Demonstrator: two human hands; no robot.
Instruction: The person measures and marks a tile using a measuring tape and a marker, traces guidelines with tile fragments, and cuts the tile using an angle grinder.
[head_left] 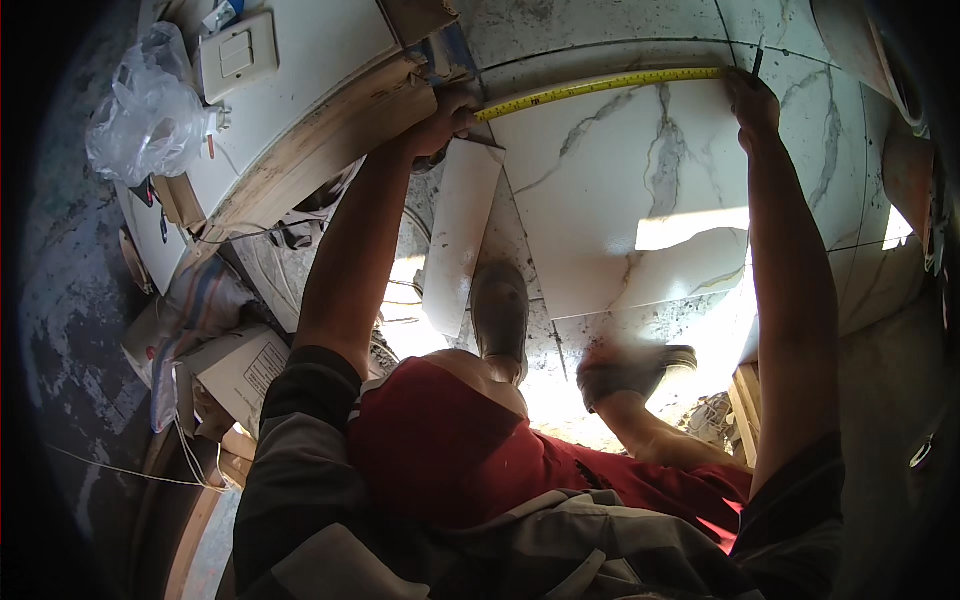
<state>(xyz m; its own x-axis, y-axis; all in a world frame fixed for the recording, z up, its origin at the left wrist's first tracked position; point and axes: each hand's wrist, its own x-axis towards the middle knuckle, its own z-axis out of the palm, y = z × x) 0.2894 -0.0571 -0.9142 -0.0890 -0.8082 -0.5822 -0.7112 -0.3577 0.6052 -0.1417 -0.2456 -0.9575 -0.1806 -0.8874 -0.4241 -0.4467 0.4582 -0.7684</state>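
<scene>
A yellow tape measure (600, 82) is stretched along the far edge of a large white marble-patterned floor tile (600, 190). My left hand (447, 120) is closed around the tape at the left, in shadow; the tape's case is hard to make out there. At the tile's far right corner my right hand (753, 103) pinches the other end of the blade. A thin dark pencil-like stick (758, 57) pokes up from that hand's fingers. Beside my left hand, a narrow white tile strip (463, 230) lies left of the large tile.
More marbled tiles (825, 150) lie at the right. A board-edged white surface (270, 110) at the left bears a plastic bag (150, 110) and a white wall switch (238, 57). Below it stands a cardboard box (240, 375). My shoes (500, 315) are near the tile.
</scene>
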